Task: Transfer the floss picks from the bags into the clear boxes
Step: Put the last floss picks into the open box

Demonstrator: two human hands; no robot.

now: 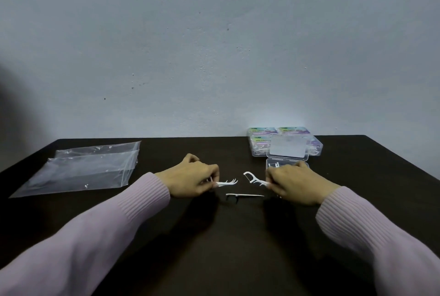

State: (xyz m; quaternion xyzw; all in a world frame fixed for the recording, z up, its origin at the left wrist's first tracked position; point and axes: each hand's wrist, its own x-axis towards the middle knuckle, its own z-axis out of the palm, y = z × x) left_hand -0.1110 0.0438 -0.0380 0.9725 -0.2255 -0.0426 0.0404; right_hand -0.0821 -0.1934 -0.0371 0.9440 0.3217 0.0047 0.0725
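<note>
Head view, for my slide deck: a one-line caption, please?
Both hands pinch white floss picks beside an open clear box.

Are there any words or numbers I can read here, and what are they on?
None can be read.
Closed boxes by the wall: coloured labels with print, too blurred and small to read.
Open box: its raised lid has a pale blank panel, no words visible.
Bags, floss picks, table: no text.

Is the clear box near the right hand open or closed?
Open: the clear box has its lid raised behind it, beyond the right hand.
</note>
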